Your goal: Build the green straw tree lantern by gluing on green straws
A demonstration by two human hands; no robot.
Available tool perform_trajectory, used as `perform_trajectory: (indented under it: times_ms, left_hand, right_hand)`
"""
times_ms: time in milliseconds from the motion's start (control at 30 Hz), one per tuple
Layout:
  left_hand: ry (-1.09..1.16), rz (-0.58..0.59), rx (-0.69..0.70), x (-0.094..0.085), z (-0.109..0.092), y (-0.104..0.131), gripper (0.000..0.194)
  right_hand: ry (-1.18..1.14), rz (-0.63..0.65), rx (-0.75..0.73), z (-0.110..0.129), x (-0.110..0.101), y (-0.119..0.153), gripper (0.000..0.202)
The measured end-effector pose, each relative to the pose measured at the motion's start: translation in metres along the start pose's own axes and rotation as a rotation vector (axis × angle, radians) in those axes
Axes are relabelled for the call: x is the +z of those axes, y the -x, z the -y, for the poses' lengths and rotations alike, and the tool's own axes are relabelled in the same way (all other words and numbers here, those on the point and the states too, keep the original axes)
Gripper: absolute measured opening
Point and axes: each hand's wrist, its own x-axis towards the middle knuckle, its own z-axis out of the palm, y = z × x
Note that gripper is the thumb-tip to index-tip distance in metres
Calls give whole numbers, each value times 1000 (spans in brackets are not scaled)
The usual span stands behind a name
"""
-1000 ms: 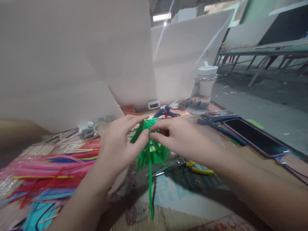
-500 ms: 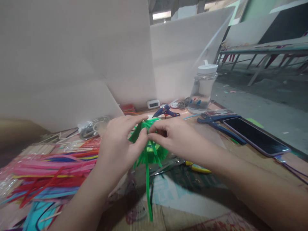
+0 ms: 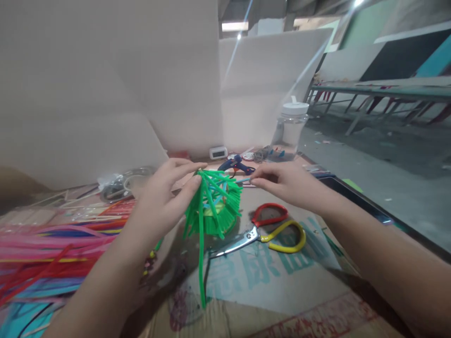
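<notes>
A green pipe-cleaner piece [image 3: 214,218] with fringed edges and blue strands inside stands at the centre of the table. My left hand [image 3: 169,195] pinches its top between thumb and fingers. One long green strand hangs from it toward the front edge. To its right, my right hand [image 3: 282,180] is apart from the piece, thumb and fingertips together at the end of a thin blue stick. Scissors [image 3: 252,234] with one red and one yellow handle lie just below, blades toward the green piece.
Colourful pipe cleaners [image 3: 63,244] cover the left side. Behind are a blue glue gun [image 3: 235,164], a small white clock [image 3: 218,153] and a water bottle [image 3: 291,131]. A phone [image 3: 355,199] lies beyond my right forearm. White panels [image 3: 183,84] rise at the back.
My right hand has moved right, away from the green piece, uncovering it and the scissors. My left hand still pinches the top. The view has shifted slightly.
</notes>
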Motion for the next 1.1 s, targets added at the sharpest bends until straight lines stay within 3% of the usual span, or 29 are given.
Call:
perform_trajectory:
  times_ms: [100, 200, 333, 500, 633, 767, 933, 1000, 1100]
  left_hand:
    - [53, 0, -34, 2, 2, 0, 31]
    - [103, -12, -83, 5, 5, 1, 31]
    - [137, 22, -94, 3, 7, 2, 32]
    - [196, 85, -97, -4, 2, 1, 32]
    - [220, 105, -105, -5, 0, 0, 30]
    - [222, 98, -98, -5, 1, -1, 32]
    - [214, 114, -95, -8, 3, -1, 33]
    - [210, 129, -87, -10, 3, -1, 33]
    - [218, 145, -75, -11, 5, -1, 33]
  right_hand:
    - [91, 102, 83, -39, 15, -4, 19]
    - [125, 113, 54, -62, 37, -13, 28]
    - [179, 126, -50, -74, 64, -30, 45]
    - [216, 140, -102, -85, 90, -47, 30]
    - [212, 121, -83, -89, 99, -49, 30]
    - [213, 11, 27, -90, 91, -47, 29]
    - [128, -233, 180, -76, 58, -47, 40]
    - [-24, -291, 118, -55, 43, -43, 39]
    - [-191, -244, -119, -11, 26, -34, 39]
